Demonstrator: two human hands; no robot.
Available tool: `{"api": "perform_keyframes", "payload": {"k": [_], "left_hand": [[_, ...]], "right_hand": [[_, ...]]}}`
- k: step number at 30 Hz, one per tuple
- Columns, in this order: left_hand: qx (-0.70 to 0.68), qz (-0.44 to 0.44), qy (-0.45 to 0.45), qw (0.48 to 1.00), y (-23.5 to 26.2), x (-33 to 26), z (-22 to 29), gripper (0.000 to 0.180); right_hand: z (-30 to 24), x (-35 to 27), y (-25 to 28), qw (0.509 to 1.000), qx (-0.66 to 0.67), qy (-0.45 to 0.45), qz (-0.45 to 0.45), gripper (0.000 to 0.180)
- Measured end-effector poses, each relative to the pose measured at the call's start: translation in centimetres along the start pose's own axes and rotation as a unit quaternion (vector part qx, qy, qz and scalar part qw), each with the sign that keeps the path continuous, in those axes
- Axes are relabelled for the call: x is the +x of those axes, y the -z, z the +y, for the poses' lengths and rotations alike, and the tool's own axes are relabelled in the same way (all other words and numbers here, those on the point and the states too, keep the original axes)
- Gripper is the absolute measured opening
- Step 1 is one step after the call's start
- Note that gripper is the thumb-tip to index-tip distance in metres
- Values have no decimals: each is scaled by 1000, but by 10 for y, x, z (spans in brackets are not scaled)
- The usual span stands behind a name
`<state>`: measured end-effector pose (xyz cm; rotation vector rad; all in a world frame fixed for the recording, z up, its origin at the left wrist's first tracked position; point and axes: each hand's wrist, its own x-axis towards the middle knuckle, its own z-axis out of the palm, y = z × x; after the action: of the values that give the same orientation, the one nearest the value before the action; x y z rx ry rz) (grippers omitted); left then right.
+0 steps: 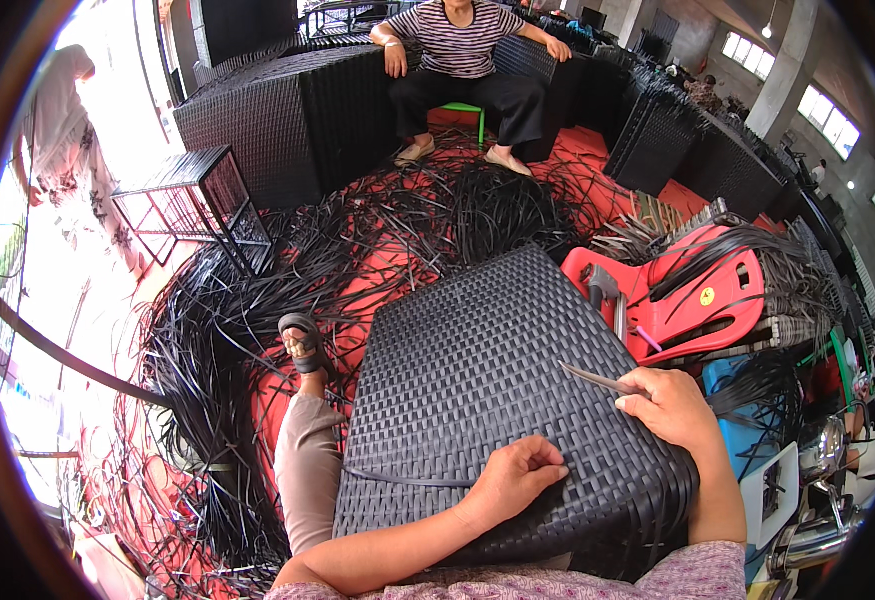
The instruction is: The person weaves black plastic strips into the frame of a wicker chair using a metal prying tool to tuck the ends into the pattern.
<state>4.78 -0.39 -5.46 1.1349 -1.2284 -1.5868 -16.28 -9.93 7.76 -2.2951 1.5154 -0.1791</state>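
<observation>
A large black woven panel piece [478,350], made of flat plastic strips, lies before me across my lap. My left hand [520,478] rests low over the weave with its fingers curled in a pinch; what sits between the fingertips is hidden. A loose black strip [408,482] runs across the weave from the left edge and passes out of sight at my left wrist. My right hand [670,405] is closed around a slim, pointed metal tool [590,377], whose tip points left just over the weave.
Heaps of loose black strips [208,400] cover the red floor on the left and ahead. A red plastic chair [693,290] lies at right. Ahead, a person [458,45] sits among stacked woven pieces [248,130]. A metal frame [183,190] stands far left.
</observation>
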Motion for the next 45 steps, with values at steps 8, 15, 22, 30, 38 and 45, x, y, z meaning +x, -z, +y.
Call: {"api": "perform_keyframes", "payload": {"k": [8,15,22,30,38,45], "left_hand": [[2,1,1,1000,0,1,1,17],[10,-1,0,1000,-1,2,-4,17],[4,-1,2,1000,-1,1,-2,17],[7,1,2,1000,-1,2,-2,16],[4,-1,15,1000,0,1,1,17],[14,4,7,1000,-1,1,0,17]], "right_hand": [[4,0,-2,1000,5,-3,6,27],[3,-1,-1,1000,15,-10,5,27],[5,-1,-2,1000,21,-3,7,27],[4,0,-2,1000,17,-14,-1,27],[3,-1,-3,1000,22,-7,9,27],[5,-2,-3,999,29,-18,2,28]]}}
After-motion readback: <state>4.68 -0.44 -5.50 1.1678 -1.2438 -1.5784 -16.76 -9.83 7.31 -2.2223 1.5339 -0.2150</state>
